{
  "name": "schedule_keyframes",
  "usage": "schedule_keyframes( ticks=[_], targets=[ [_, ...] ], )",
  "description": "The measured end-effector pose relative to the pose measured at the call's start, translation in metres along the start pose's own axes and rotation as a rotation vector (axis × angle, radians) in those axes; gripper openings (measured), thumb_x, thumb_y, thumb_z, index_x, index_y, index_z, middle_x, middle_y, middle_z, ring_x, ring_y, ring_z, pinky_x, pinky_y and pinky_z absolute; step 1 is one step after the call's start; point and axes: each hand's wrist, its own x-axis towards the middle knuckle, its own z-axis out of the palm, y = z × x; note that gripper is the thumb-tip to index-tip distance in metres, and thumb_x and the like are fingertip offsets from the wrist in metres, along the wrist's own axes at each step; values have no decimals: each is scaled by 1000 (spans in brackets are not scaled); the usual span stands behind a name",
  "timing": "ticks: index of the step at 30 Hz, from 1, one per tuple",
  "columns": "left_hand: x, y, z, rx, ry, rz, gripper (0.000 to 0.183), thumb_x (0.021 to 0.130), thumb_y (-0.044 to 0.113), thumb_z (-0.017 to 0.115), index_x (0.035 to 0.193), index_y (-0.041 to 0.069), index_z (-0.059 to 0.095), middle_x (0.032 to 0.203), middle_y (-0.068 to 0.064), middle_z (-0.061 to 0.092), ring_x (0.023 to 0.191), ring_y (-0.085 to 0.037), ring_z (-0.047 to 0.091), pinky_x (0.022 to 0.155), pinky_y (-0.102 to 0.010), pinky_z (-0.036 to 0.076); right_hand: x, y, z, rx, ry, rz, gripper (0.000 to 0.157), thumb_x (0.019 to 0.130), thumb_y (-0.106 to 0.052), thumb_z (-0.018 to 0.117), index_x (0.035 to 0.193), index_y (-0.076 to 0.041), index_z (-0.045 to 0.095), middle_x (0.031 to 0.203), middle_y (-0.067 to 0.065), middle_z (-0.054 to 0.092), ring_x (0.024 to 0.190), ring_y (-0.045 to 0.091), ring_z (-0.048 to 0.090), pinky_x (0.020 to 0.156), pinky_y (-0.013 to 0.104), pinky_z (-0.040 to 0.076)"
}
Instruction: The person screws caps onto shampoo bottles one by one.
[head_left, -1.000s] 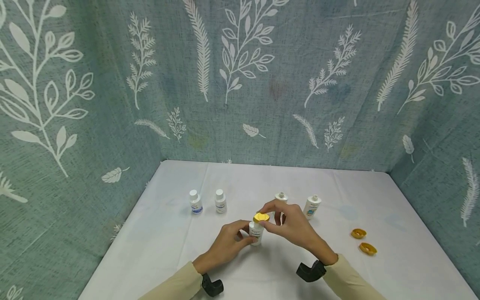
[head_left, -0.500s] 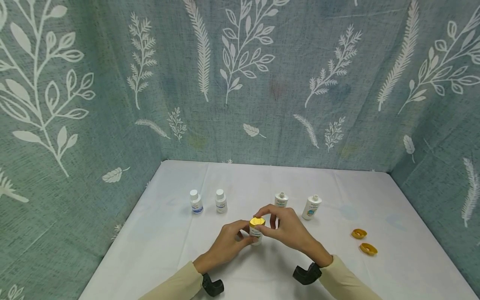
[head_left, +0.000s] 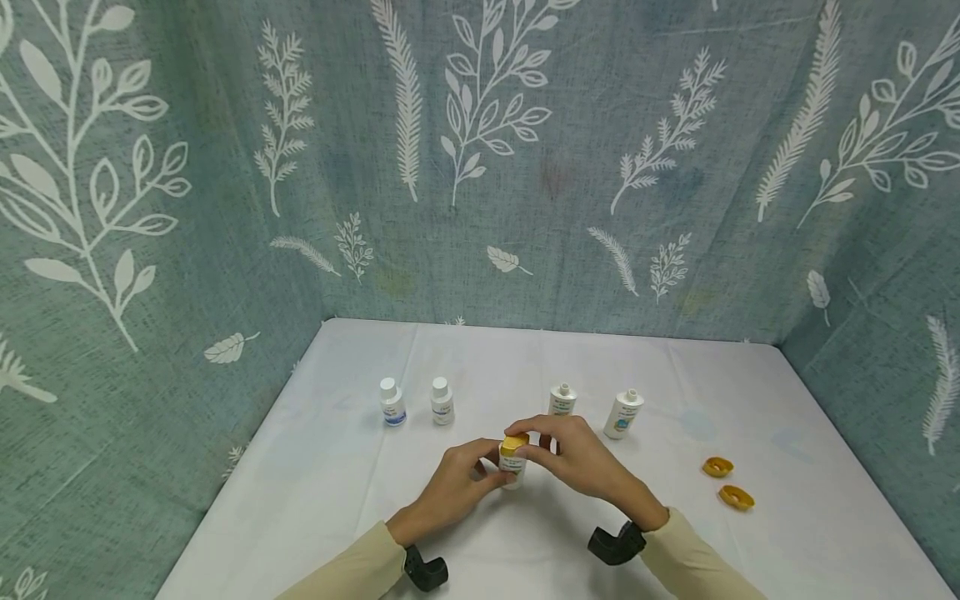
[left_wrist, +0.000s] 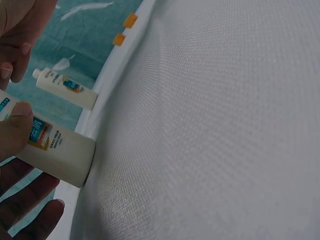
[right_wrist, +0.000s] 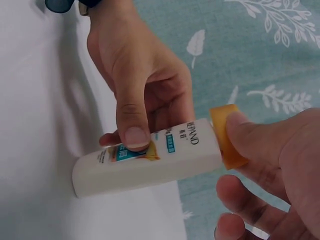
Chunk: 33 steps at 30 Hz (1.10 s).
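A white shampoo-style bottle with a printed label stands on the white-covered table. My left hand grips its body, thumb over the label in the right wrist view. On its top sits a yellow-orange cap, pinched between the thumb and fingers of my right hand. Behind my right hand stands a similar bottle with a bare narrow neck, partly hidden. Another such uncapped bottle is to its right.
Two orange caps lie at the right of the table. Toward the back left stand two small bottles with white lids, one with a blue-banded label and one beside it. Patterned green cloth encloses the back and sides.
My right hand has moved the cap left and down onto the bottle's top, and the cap's visible angle has since shifted slightly. The left hand has kept its grip in place.
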Motion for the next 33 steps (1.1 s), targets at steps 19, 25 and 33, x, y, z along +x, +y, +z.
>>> schedule_keyframes(
  ticks=[19,25,33],
  targets=[
    [0,0,0,3,11,21,37,91,29,81,124,18,69,103,13,70,93,-5,66,75,-29,59,-2,-7,0,-52,41,-89,33,92,-27,81,123,-21,71,120,-12,67,72,8,56,56,23,49],
    [0,0,-1,-16,1,15,39,91,29,80,126,17,69,109,10,71,96,-6,66,76,-27,59,-2,-4,-7,-4,-6,-153,27,98,-15,72,125,-17,71,125,-5,66,77,4,57,54,22,51],
    [0,2,-1,10,-1,2,40,90,26,82,127,16,69,108,9,72,95,-6,66,76,-28,59,-6,-3,-13,-24,-40,-161,24,100,-13,70,123,-16,74,123,-2,66,75,1,54,55,19,49]
  ],
)
